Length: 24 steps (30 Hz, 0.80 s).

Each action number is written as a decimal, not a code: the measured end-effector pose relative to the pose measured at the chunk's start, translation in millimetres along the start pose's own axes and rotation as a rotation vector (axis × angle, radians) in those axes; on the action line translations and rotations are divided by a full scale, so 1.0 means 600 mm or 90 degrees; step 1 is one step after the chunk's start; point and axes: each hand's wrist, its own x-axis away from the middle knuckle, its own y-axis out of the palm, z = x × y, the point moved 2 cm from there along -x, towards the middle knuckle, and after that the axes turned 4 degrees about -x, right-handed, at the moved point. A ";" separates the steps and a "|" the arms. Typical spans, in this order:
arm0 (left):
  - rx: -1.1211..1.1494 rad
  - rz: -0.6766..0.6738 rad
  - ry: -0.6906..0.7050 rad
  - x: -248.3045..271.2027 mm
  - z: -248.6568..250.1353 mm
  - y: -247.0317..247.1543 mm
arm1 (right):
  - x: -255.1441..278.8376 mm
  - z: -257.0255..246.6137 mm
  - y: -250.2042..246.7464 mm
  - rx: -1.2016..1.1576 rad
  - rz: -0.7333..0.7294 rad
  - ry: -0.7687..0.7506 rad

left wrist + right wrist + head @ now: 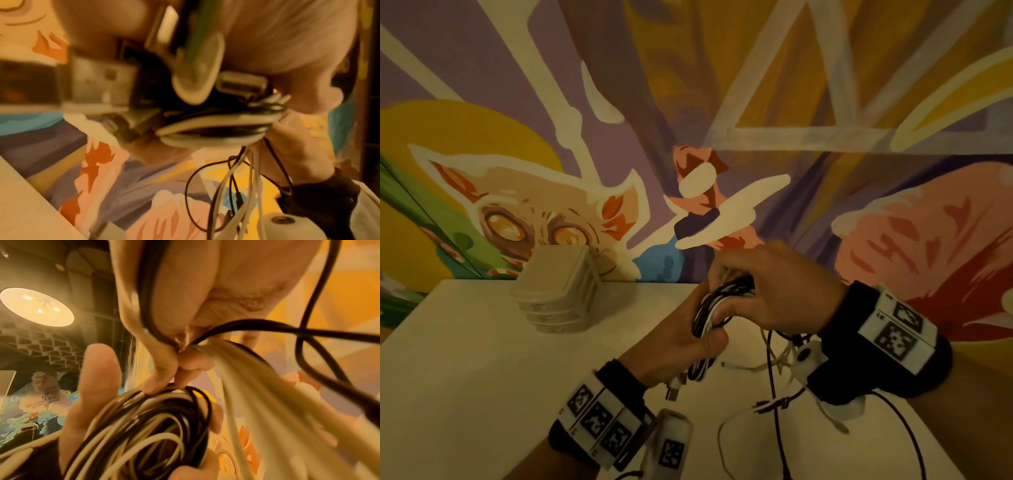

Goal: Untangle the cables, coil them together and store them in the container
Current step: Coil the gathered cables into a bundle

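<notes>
Cables [710, 313], black and white, sit bunched in a coil above the bench [465, 359], right of the clear container [558, 294]. From the head view, the left hand [674, 346] grips the coil from below and the right hand [767, 291] curls over its top; loose strands trail down onto the bench. Left wrist view: coil loops [216, 128] lie stacked, thin ends hanging beneath. Right wrist view: the right hand's fingertips [162, 378] pinch strands at the coil [144, 426], which rests in the left hand's palm.

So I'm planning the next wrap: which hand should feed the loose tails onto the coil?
Right hand: its fingers already pinch the loose strands. The left hand holds the coil.
</notes>
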 end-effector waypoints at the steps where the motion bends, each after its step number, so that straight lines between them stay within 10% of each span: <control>1: -0.022 -0.004 -0.002 0.000 0.002 0.000 | -0.001 0.001 -0.001 0.005 -0.002 0.009; 5: -0.058 0.029 -0.083 -0.002 -0.006 0.000 | -0.007 0.010 0.002 0.019 -0.015 0.033; 15: 0.448 -0.073 -0.069 0.010 -0.026 -0.012 | 0.002 0.048 0.032 0.054 -0.039 0.033; 24: 0.410 -0.116 -0.025 0.001 0.010 -0.012 | 0.012 0.049 0.051 0.140 0.114 0.056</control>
